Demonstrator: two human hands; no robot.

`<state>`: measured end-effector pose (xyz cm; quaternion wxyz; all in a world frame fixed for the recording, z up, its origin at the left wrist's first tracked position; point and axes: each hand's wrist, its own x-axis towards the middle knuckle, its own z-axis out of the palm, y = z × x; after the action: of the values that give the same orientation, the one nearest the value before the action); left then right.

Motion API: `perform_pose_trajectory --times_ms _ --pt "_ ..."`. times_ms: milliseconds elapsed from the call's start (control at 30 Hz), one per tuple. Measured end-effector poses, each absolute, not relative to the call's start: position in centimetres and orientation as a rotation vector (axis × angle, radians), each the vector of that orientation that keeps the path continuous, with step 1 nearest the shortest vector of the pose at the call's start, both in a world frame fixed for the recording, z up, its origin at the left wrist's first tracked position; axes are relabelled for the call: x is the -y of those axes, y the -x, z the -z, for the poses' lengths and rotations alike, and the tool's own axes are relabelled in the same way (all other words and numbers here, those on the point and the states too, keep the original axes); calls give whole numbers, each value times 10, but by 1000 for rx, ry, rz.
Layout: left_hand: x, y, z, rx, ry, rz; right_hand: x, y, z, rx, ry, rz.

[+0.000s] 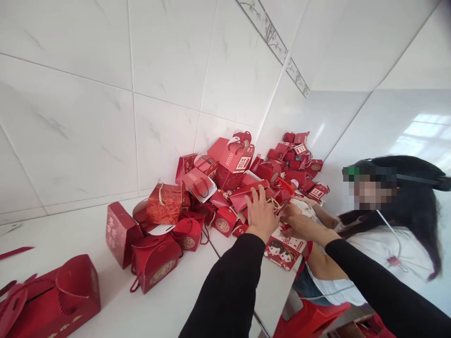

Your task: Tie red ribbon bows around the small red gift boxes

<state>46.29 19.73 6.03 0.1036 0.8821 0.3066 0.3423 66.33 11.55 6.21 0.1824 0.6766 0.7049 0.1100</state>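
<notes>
My left hand (pixel 261 215) reaches into a heap of red gift boxes, its fingers spread over a red gift box (pixel 243 196). Close by on the right, the bent fingers of my right hand (pixel 303 228) close on a short red ribbon (pixel 284 227). That ribbon is at the top of a cartoon gift box (pixel 284 253) printed with two faces, near the table's edge. Part of this box is covered by my right hand. Twisted cord handles (pixel 274 203) show between my hands.
More red boxes (pixel 155 263) stand on the white table (pixel 116 300), with a large one (pixel 59 300) at front left. A tiled wall (pixel 169 141) runs behind. At right sits a co-worker (pixel 394 244), an arm close to mine. Red packaging (pixel 313 317) lies below the table edge.
</notes>
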Motion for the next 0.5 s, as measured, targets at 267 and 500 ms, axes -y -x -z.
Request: perform_pose_trajectory --times_ms 267,500 --pt "-188 -449 -54 -919 -2501 -1138 -104 -641 -57 -1895 -2014 -128" --pt "-181 -433 -48 -872 -2458 -1162 -72 -637 -70 -1946 -2186 -101"
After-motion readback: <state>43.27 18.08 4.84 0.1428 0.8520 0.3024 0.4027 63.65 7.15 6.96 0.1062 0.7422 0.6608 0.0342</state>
